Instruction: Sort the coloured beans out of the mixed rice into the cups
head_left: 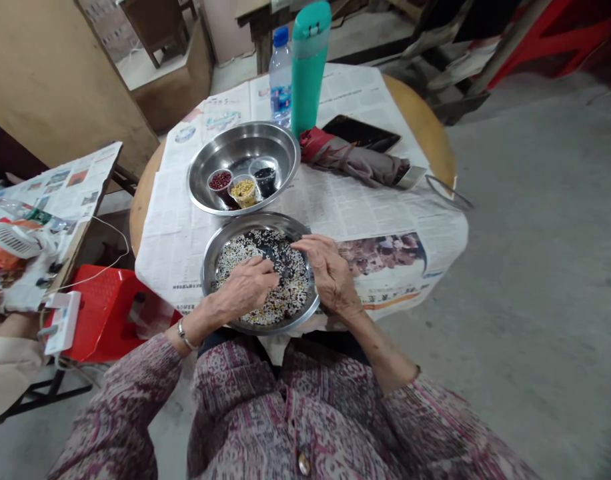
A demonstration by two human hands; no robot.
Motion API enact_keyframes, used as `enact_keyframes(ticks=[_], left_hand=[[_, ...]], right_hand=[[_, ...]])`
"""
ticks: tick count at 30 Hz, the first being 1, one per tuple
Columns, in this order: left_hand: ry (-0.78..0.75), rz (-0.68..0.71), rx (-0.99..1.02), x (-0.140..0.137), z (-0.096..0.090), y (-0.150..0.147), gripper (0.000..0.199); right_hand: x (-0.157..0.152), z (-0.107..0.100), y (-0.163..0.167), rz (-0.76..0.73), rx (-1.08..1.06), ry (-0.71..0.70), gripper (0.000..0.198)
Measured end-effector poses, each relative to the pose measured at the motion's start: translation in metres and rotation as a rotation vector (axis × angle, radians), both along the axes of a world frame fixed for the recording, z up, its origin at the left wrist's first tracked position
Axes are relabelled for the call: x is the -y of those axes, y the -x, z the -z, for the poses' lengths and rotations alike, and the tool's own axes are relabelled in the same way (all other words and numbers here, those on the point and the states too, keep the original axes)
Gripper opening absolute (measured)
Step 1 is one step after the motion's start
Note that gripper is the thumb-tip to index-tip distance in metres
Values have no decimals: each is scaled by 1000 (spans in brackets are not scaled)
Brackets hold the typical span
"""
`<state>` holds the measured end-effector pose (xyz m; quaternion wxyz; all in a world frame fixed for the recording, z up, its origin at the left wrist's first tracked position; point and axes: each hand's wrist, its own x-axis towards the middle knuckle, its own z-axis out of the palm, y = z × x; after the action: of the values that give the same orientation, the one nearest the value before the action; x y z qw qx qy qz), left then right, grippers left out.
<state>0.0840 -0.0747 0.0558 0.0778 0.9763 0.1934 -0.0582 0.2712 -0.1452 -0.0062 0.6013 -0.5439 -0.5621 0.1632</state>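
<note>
A shallow steel bowl [209,267] near my lap holds a loose mix of white grains [235,252] with yellow, dark and reddish bits, parted around a bare dark patch of its bottom. My left hand [250,285] is over the middle of the mix, fingers curled together; whatever lies between the fingertips is hidden. Across the bowl's right rim reaches my right hand [331,272], its fingers stretched to the left above the grains, with no object visible in it. Behind stands a larger steel basin [198,177] with clear cups of dark red beans [220,180], yellow kernels [243,190] and black beans [265,177].
Newspaper [175,233] covers the round table. At the back are a water bottle [281,80], a green bottle [310,70], a phone [361,133] and a folded umbrella [355,157]. To the left are a red stool [98,313], a power strip [64,323] and a neighbouring table with another person's arm.
</note>
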Motion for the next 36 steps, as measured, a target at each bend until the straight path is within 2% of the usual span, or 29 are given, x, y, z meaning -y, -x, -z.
enact_keyframes(ticks=[5,9,12,15,16,20,22,27,31,36], left_hand=[[-42,-165,10,-8,-11,38,24],[-59,-246,103,0,-12,41,29],[-13,-171,115,8,-12,24,30],[49,-93,70,12,-9,4,53],[63,-68,59,12,-8,-1,51],[128,53,11,10,-2,-10,18],[128,59,-27,7,0,-8,18],[-6,-95,-27,-10,-6,8,23],[-39,-220,59,-23,-9,26,23],[-66,-370,134,-19,-8,44,15]], right_hand=[[1,-1,1,2,-9,13,37],[1,-1,2,6,-4,16,37],[1,0,2,10,10,17,38],[1,0,2,12,21,21,39],[1,0,1,13,21,22,40],[1,0,1,15,15,23,39],[0,0,1,16,12,19,39],[0,0,1,15,4,30,38],[1,-2,2,11,-6,42,38],[1,-2,2,17,-15,44,36]])
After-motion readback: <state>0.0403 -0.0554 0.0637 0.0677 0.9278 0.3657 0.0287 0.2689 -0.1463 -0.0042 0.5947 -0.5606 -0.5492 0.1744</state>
